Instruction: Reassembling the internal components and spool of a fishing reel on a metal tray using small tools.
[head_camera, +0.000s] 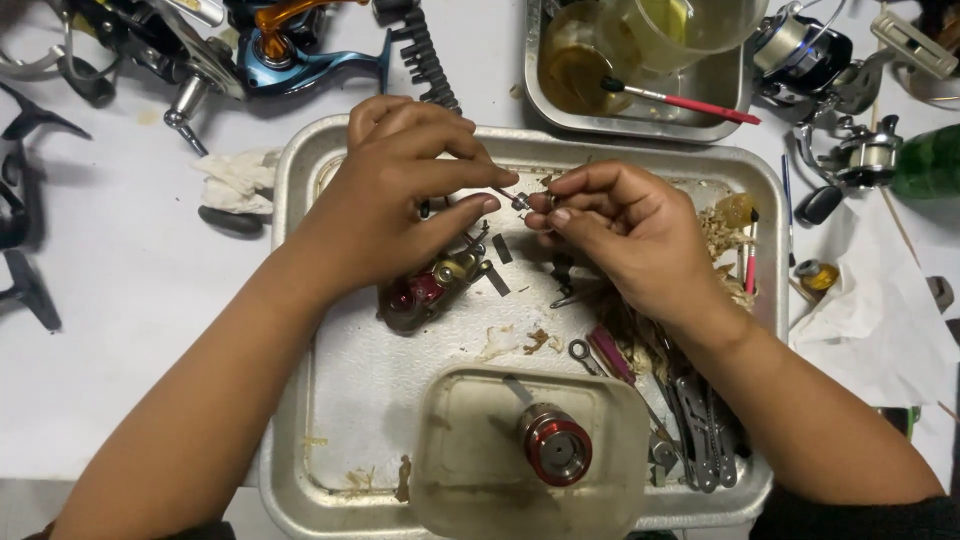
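Over a dented metal tray (300, 300), both my hands meet on a tiny metal shaft-like part (518, 200). My left hand (400, 190) pinches its left end between thumb and forefinger. My right hand (620, 225) pinches the right end with its fingertips. Below the hands, on the tray, lies a dark red and gold fishing reel body (430, 288), with small loose metal pieces (500, 265) beside it. A clear plastic tub (470, 470) at the tray's front holds a red reel spool (555, 445).
Pliers and wrenches (700, 430) lie at the tray's right side. A second metal tray (640, 115) at the back holds a jar of yellowish liquid and a red-handled brush (690, 100). Fishing reels (290, 50) and parts lie around; crumpled tissue (235, 175) sits left, white paper (880, 310) right.
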